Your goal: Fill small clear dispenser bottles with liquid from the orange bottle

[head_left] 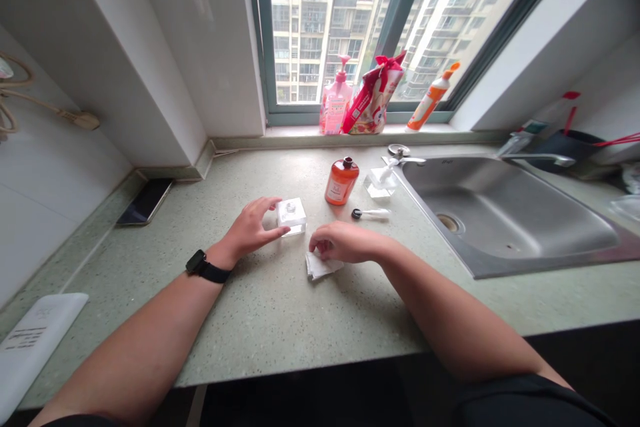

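Observation:
My left hand (pixel 255 227) has its thumb and fingers around the left side of a clear, square bottle (pixel 293 212). The bottle stands upright on the counter, with a short round neck on top. To its right, my right hand (pixel 345 242) has curled fingers on a folded white tissue (pixel 320 267), which lies on the counter. Just behind stands an orange bottle (pixel 341 181) with a dark, uncapped mouth. A pump top (pixel 370 214) with a black collar lies on its side near it. Farther right is another clear square bottle (pixel 381 182) with a white pump.
A steel sink (pixel 480 267) is set into the counter at right. On the windowsill stand a pink pump bottle (pixel 336 107), a red bag (pixel 376 97) and an orange-and-white bottle (pixel 431 100). A phone (pixel 145 202) and a white board-like object (pixel 37 340) lie at left.

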A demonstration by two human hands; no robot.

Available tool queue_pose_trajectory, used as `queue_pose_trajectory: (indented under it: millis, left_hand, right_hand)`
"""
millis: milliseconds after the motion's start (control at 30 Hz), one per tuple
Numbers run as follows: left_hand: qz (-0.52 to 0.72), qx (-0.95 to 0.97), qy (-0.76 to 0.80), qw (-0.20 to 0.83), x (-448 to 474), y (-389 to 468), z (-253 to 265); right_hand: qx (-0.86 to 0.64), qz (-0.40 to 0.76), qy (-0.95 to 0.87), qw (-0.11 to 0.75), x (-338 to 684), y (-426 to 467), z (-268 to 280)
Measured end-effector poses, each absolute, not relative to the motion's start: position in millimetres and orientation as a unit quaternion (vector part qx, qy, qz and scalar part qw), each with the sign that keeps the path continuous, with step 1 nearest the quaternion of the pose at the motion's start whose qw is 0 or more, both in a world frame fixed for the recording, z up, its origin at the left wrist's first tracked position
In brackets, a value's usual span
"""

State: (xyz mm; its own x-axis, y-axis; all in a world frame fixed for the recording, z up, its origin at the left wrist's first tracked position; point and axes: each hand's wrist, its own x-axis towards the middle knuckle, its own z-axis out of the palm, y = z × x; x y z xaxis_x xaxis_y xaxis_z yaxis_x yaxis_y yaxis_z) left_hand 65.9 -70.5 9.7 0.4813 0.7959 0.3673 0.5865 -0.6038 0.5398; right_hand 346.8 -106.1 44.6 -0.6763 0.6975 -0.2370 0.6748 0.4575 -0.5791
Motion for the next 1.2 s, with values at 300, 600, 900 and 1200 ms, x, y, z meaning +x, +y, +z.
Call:
queue_pose_trajectory:
  millis: [300,600,900,1200]
  left_hand:
    - [0.312,0.851,0.387,0.169,65.6,-71.2,10.6]
    - [0.326,0.863,0.359,0.143,66.5,-70.8,8.0]
    - [0.318,0.878,0.346,0.093,69.1,-76.9,9.7]
    - [0.311,0.878,0.353,0.089,68.8,-75.8,8.0]
  right_hand:
    - [-0.399,0.571,-0.673,0.250,373.7,-82.5,36.5]
    - [-0.413,0.608,-0.484,0.475,356.1,-78.8,26.2]
    - [-0.463,0.136,-0.731,0.483,329.5,-95.9,22.1]
    - [-0.414,0.106,-0.806,0.409,329.2,-98.5,12.5]
